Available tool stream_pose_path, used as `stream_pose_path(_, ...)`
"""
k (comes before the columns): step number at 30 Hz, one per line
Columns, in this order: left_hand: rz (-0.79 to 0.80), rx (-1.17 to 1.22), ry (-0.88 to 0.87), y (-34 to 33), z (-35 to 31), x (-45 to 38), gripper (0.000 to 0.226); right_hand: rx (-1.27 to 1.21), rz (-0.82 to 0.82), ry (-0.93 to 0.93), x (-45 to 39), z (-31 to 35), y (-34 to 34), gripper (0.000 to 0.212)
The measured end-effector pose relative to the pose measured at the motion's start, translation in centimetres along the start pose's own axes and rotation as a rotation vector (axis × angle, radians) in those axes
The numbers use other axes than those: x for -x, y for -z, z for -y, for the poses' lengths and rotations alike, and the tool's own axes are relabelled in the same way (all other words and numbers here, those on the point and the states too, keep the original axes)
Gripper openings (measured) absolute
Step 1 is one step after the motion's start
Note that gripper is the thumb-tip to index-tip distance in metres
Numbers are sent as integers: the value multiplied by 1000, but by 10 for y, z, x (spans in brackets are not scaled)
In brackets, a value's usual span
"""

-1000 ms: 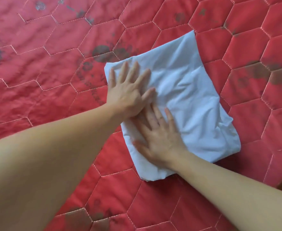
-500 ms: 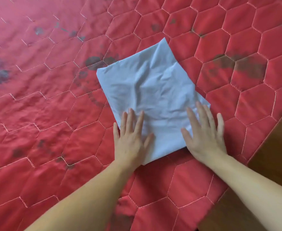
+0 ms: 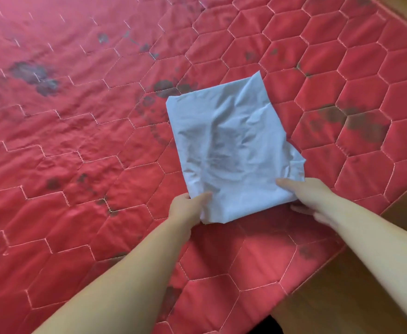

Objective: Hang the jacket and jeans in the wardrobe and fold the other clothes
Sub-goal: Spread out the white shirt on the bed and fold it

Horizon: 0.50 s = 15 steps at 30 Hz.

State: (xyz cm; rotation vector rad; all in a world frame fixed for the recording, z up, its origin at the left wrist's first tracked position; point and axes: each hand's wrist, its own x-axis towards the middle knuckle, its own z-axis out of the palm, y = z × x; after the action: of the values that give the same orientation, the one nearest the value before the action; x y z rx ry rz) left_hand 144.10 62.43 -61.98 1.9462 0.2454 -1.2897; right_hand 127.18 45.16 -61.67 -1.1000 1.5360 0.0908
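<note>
From the head view, one folded light-blue garment point(image 3: 231, 150) lies on a red quilted mattress point(image 3: 77, 141), toward the mattress's right edge and nearer its near-right corner than its middle. It is folded into a rough rectangle, set at a slant to the mattress edge, its surface creased and rumpled. Its far corner points away from the person; its near edge sits between the two hands.

Two bare hands are on it, one at each near corner. The left hand point(image 3: 188, 208) grips the near-left corner: the thumb lies on top of the cloth and the fingers are curled beneath it, so the corner is pinched between them. The right hand point(image 3: 310, 196) holds the near-right corner the same way, thumb stretched flat across the top of the fabric and fingers tucked under the edge, their tips showing just below the cloth. The near edge looks slightly raised off the mattress where the hands hold it, and the rest of the garment rests flat.

The mattress is stitched in a pattern of hexagons and carries several dark blotches, scattered across its left part, beside the garment's far-left corner and along the right side. Beyond the right edge, a brown wooden floor point(image 3: 342, 297) shows. I see one garment and no container.
</note>
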Motion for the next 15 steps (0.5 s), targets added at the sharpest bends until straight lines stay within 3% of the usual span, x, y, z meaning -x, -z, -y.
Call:
stream_pose_path(3,125,131,86,13,-14,1,24,-217,56,-39,-1,16,7,22)
stream_pose_path(6,128,204,68,20,-36,6,21,-326,96,7,-3,38,13,31)
stream_pose_path(9,98,289,17,25,-64,7,57,-259,93,151,-6,69,15,56)
stream_pose_path(10,95,317,-1,26,-72,5,61,-225,94,197,-5,81,17,64)
stream_pose_path(12,109,311,-33,28,-87,4,46,-91,131,277,-3,104,22,66)
stream_pose_path(15,98,245,-43,32,-95,1,24,424,167,358,-8,129,32,54)
